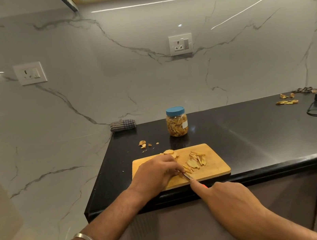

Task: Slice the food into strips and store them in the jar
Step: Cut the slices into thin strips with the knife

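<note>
Black stone worktop (249,136) beneath a veined marble wall, with a rectangular wooden cutting board (213,170) at its front edge.
On the board, the left hand (156,175) pinches pale yellow food strips (194,161) with curled fingers; the right hand (226,198) grips a red-handled knife (187,175), forefinger along its back. A clear plastic jar with a blue lid (176,121), holding strips, stands closed behind the board.

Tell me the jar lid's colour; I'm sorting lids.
Blue. The lid sits on the jar, seen clearly in the head view.
</note>
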